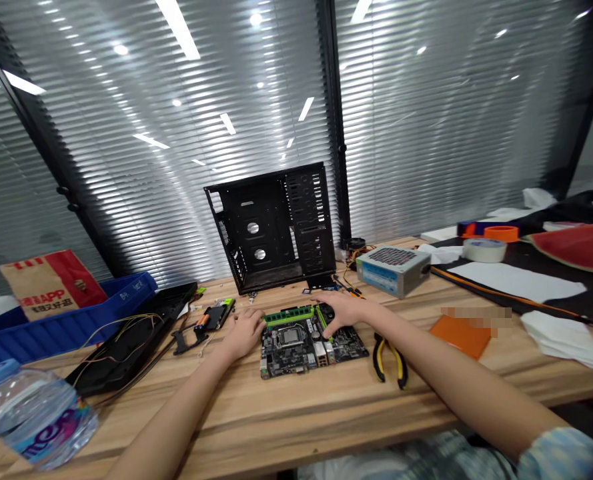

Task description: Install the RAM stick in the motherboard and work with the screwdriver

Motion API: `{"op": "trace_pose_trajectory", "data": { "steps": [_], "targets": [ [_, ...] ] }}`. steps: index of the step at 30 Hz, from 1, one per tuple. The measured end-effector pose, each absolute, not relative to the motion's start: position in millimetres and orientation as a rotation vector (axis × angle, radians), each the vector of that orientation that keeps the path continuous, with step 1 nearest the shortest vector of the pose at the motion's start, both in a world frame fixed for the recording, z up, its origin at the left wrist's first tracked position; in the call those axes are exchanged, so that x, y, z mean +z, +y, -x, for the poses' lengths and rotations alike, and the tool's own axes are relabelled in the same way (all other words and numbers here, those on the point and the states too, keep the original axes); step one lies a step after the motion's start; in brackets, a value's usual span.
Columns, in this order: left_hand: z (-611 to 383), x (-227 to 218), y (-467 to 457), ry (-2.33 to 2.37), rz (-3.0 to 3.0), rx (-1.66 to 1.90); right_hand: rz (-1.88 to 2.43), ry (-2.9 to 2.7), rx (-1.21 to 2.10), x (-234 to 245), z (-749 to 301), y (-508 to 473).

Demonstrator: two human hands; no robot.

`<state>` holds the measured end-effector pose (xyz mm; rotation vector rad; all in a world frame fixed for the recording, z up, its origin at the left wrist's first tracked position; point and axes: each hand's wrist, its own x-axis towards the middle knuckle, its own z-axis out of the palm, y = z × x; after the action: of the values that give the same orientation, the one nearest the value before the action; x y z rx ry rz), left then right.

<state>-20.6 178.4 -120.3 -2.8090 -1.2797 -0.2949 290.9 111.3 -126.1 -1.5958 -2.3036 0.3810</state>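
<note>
A green-and-black motherboard (309, 363) lies flat on the wooden table in front of me, its processor (291, 336) showing in the socket. A green memory stick (289, 315) sits along its far side. My left hand (246, 331) rests at the board's left edge, fingers stretched forward and touching or nearly touching it. My right hand (339, 310) reaches over the board's right part, thumb apart from the fingers; some fingertips are hidden. Pliers with yellow-and-black handles (390, 360) lie right of the board, partly under my right forearm.
A black computer case (271, 230) stands open behind. The power supply (394, 270) is at the right, near an orange sheet (461, 335) and a tape roll (485, 250). On the left are a blue bin (111, 300), a black panel (121, 353) with wires and a water bottle (39, 413).
</note>
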Motion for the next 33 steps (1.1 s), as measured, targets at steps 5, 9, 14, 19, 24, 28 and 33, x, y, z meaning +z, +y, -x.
{"op": "trace_pose_trajectory", "data": {
  "steps": [5,9,14,19,24,28,33],
  "targets": [
    [20.7,-121.2,178.9,-1.292,2.807,-0.297,1.526,-2.281,0.379,-129.6,-292.6,114.1],
    [20.7,-122.5,180.3,-1.303,2.799,-0.284,1.492,-2.286,0.379,-132.0,-294.2,115.5],
    [21.0,-122.8,180.6,-1.294,2.799,-0.282,1.484,-2.296,0.37,-132.0,-294.3,115.7],
    [20.9,-120.9,178.6,-1.304,2.797,-0.271,1.477,-2.305,0.37,-130.3,-293.8,114.3],
    [21.3,-121.3,178.8,-1.299,2.796,-0.281,1.455,-2.305,0.353,-129.1,-293.8,112.8],
    [22.0,-122.6,180.6,-1.288,2.798,-0.295,1.466,-2.322,0.355,-125.7,-292.0,110.2],
    [21.5,-122.8,180.8,-1.3,2.799,-0.282,1.483,-2.335,0.339,-121.0,-290.1,106.8]
  ]
}}
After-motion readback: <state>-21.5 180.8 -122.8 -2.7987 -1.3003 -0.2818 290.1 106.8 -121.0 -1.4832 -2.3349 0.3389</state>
